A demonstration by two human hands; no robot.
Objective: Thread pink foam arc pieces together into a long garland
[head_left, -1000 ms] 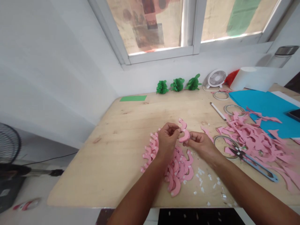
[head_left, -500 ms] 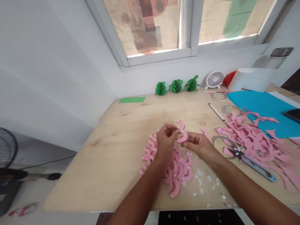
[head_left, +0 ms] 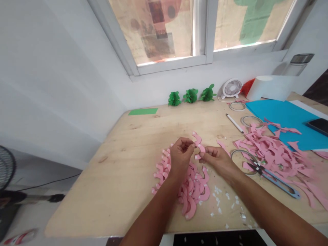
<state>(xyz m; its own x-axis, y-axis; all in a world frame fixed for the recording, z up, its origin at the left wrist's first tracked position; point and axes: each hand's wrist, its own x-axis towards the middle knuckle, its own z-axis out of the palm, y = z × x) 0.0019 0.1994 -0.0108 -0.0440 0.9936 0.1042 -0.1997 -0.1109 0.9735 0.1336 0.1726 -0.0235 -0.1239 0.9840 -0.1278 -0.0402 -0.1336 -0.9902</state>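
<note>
Between my hands is a wavy pink paper piece (head_left: 196, 138), made of curved strips joined end to end, raised a little over the table. My left hand (head_left: 182, 150) pinches it at its middle, thumb against fingertips. The fingers of my right hand (head_left: 214, 158) are closed on its lower right curve. A pale square patch shows at its lower end. Under and beside my left forearm lies a pile of curved pink paper pieces (head_left: 190, 207), partly hidden by the arm. More wavy pink strips (head_left: 159, 175) with pale patches lie left of it.
Pink paper scraps (head_left: 274, 150) heap up at the right, beside thread snips (head_left: 278, 181), tape rolls (head_left: 252, 121) and a white pen (head_left: 234, 123). Blue sheets (head_left: 287, 116) hold a phone (head_left: 319, 125). Green paper figures (head_left: 191, 96) and a small fan (head_left: 232, 88) stand at the wall.
The lower curve of the pink piece has turned slightly, so its pale-patched end now shows by my right fingers. Both hands keep hold of it. The camera view has shifted slightly.
</note>
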